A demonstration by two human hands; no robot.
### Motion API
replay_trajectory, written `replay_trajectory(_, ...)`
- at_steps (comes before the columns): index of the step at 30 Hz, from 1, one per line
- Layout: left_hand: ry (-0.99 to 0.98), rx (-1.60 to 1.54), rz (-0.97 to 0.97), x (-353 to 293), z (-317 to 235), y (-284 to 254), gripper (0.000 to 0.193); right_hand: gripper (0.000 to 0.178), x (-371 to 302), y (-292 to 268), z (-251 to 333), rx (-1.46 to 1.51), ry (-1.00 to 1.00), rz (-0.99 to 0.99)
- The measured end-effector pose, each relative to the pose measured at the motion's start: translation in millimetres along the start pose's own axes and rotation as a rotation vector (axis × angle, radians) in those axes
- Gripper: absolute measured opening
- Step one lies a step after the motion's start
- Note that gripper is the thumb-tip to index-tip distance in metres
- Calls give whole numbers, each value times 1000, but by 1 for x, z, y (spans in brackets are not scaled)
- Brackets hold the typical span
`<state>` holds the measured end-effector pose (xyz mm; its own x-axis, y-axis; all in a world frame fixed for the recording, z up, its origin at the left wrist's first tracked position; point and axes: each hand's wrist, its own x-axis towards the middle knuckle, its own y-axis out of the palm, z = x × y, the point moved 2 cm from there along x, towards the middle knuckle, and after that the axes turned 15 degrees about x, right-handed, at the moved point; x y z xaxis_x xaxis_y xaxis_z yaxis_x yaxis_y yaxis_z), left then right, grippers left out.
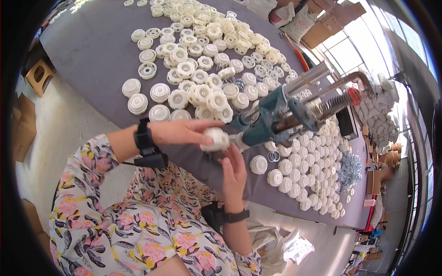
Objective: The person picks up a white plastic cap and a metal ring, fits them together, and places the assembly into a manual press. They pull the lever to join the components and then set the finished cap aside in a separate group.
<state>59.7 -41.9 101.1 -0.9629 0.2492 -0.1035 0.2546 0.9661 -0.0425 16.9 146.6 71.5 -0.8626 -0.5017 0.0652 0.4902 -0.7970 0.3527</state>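
A white round plastic cap [215, 140] is in my left hand [182, 132], thumb and fingers closed around it. It is slightly blurred and close to the lower end of a teal hand press [271, 117]. My right hand [234, 172] is raised just below and to the right of the cap. Its fingers are apart, with the fingertips near the cap and the press end; whether they touch cannot be made out. Behind my left hand lie several white ribbed rings [202, 94] and round caps [159, 92].
The press has a coil spring [329, 104] and a bent metal rod [357, 79]. Rows of white caps [299, 165] cover the right side of the grey table [96, 41], beside a pile of metal springs [351, 170]. A wooden-coloured stool [40, 77] stands at far left.
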Motion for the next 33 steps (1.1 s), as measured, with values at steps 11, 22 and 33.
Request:
replay_trajectory(11, -183, -549, 241, 26, 35, 62, 49, 36, -11, -50, -16, 268, 301, -213)
replay_trajectory(22, 408, 611, -566, 60, 49, 64, 77, 31, 21, -58, -26, 207, 232, -428)
replay_trajectory(33, 240, 444, -605, 77, 58, 47, 68, 35, 30, -77, -5, 64, 250, -216)
